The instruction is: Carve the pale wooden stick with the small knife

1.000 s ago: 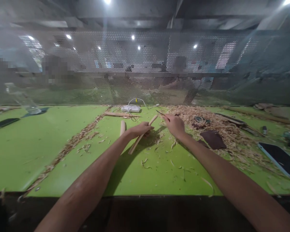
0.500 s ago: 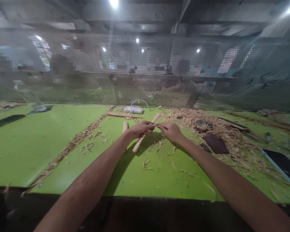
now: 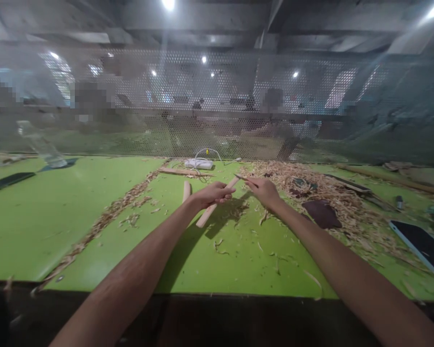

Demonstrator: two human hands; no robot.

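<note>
My left hand [image 3: 214,193] is closed around a pale wooden strip [image 3: 205,218], which slants over the green table with one end toward me. Just right of it, my right hand [image 3: 265,192] grips what looks like a small carving knife [image 3: 240,177]. Its thin dark blade points left near the strip's far end; whether it touches the wood I cannot tell, and the handle is hidden in my fingers. A second pale wooden piece [image 3: 187,189] lies behind my left wrist.
Wood shavings [image 3: 282,172] heap at the back right, around a dark brown sheet [image 3: 321,213]. A phone [image 3: 421,246] lies far right. At the back are a white device [image 3: 198,164] with a cable and a perforated screen [image 3: 217,130]. A clear bottle [image 3: 43,144] tilts at left.
My right hand has moved right, away from my left hand, and the blade now shows between them. My left hand still holds the strip, nearly in the same place.
</note>
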